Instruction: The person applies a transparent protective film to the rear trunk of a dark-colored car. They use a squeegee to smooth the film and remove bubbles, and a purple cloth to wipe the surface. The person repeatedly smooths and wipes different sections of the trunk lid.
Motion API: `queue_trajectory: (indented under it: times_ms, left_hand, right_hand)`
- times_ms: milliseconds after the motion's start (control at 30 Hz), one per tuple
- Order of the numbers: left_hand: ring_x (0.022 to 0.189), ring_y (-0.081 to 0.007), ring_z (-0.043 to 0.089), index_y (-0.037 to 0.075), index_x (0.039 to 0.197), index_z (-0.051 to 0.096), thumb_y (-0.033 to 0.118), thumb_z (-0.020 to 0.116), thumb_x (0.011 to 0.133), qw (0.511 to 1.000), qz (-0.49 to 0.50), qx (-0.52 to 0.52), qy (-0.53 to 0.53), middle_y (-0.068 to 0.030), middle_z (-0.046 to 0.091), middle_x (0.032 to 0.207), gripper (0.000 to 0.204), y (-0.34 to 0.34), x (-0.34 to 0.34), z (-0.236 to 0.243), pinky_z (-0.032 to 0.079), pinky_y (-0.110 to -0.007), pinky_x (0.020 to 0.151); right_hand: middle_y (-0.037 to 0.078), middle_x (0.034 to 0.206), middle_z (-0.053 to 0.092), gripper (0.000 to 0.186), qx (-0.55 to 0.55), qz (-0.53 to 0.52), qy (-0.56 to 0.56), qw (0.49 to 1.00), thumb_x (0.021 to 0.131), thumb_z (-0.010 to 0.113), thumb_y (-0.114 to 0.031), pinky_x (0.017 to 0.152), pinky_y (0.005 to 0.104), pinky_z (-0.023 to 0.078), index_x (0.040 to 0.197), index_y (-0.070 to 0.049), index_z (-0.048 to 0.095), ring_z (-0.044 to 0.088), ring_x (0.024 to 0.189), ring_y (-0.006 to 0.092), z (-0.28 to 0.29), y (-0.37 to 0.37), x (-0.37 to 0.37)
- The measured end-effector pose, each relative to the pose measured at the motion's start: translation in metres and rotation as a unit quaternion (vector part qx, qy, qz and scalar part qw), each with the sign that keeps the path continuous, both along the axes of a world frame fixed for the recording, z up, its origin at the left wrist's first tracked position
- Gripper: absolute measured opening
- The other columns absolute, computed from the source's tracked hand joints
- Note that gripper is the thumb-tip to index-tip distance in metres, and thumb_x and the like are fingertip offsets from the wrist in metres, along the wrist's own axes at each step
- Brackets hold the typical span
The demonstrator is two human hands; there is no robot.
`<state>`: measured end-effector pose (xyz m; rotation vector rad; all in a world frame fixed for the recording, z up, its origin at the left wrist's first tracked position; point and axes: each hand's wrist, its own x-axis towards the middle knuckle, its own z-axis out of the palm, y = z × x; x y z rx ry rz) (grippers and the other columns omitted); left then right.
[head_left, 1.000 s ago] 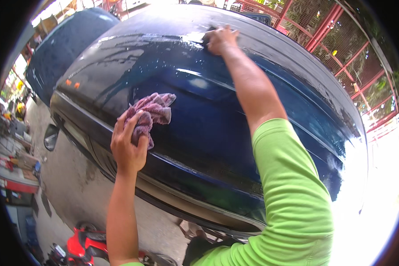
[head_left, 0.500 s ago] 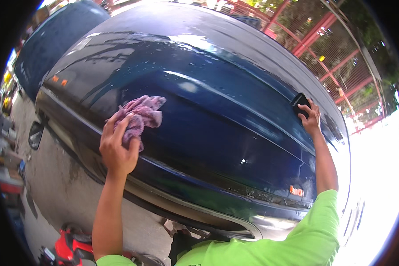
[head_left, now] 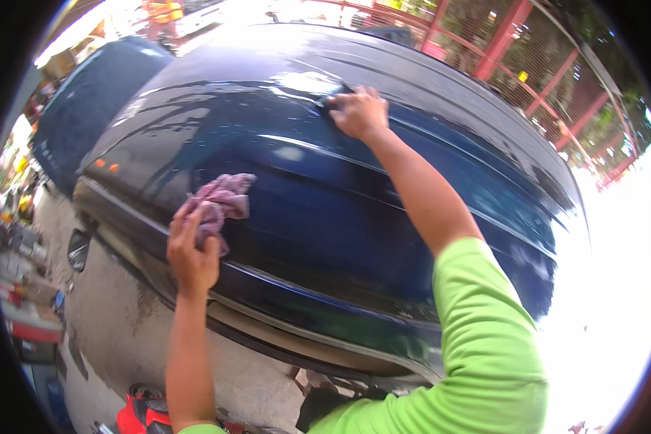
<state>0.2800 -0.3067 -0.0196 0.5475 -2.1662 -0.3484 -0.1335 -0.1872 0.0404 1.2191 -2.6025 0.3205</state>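
Note:
The dark blue roof of a car (head_left: 325,210) lies under both hands, wet and shiny with scattered droplets. My left hand (head_left: 194,249) is closed on a crumpled pink-purple cloth (head_left: 226,197) at the roof's near edge, left of the middle. Farther off, near the roof's centre line, my right hand (head_left: 360,114) presses down with curled fingers on a black hand block (head_left: 328,108). Only a blurred edge of that block shows; my fingers cover most of it.
A raised dark blue panel (head_left: 98,101) stands at the far left. The car's side mirror (head_left: 79,249) juts out below it. A red machine (head_left: 141,414) sits on the concrete floor (head_left: 116,318) near me. Red-framed mesh fencing (head_left: 499,43) runs behind the car.
My right hand has swept from the roof's right end leftward and farther away with the black block. The left hand stays with the cloth at nearly the same spot. The view has shifted slightly.

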Motion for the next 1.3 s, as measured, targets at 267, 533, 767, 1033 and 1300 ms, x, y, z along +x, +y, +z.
queue_trajectory:
  times_ms: [267,533,767,1033,1300]
  left_hand:
    - [0.124,-0.041,0.062,0.009,0.128,0.072,0.014,0.062,0.085,0.999,0.019,0.02,-0.027,-0.0176,0.065,0.137,0.045,0.006,-0.003,0.001,0.048,-0.05,0.108]
    - [0.124,-0.0388,0.063,0.012,0.128,0.074,0.018,0.064,0.084,0.999,0.013,0.034,-0.018,-0.0152,0.066,0.136,0.045,0.002,0.002,-0.002,0.05,-0.049,0.107]
    - [0.127,-0.0374,0.061,0.015,0.13,0.073,0.017,0.063,0.082,0.999,0.021,0.02,-0.029,-0.0133,0.064,0.138,0.049,0.001,0.002,-0.005,0.048,-0.048,0.111]
    - [0.128,-0.0382,0.06,0.01,0.13,0.073,0.018,0.064,0.086,0.999,0.017,0.012,-0.029,-0.0154,0.064,0.14,0.046,0.002,-0.001,-0.004,0.046,-0.048,0.11]
    - [0.123,-0.0368,0.063,0.014,0.127,0.075,0.02,0.068,0.082,1.0,0.028,0.011,-0.004,-0.0141,0.067,0.134,0.046,0.0,0.0,-0.007,0.049,-0.047,0.108]
  right_hand:
    - [0.012,0.132,0.069,0.039,0.0,-0.448,0.026,0.894,0.086,0.078,-0.048,0.11,0.0536,0.048,0.125,-0.04,0.078,0.06,0.13,0.0351,0.01,0.42,-0.041]
    - [0.011,0.13,0.068,0.038,0.051,-0.141,0.036,0.988,0.096,0.063,-0.049,0.102,0.062,0.05,0.132,-0.042,0.073,0.062,0.125,0.034,0.008,0.025,0.034]
    - [0.013,0.144,0.062,0.036,0.023,-0.061,0.016,0.998,0.099,0.059,-0.038,0.115,0.0634,0.04,0.129,-0.028,0.076,0.047,0.142,0.0343,0.01,-0.118,0.079]
    - [0.007,0.128,0.069,0.039,0.046,-0.375,0.039,0.925,0.089,0.072,-0.056,0.106,0.053,0.052,0.127,-0.045,0.076,0.064,0.125,0.0312,0.012,0.336,-0.03]
    - [0.014,0.118,0.075,0.046,0.036,-0.218,0.1,0.97,0.09,0.072,-0.052,0.101,0.056,0.054,0.133,-0.036,0.074,0.069,0.117,0.0372,-0.004,0.206,-0.036]
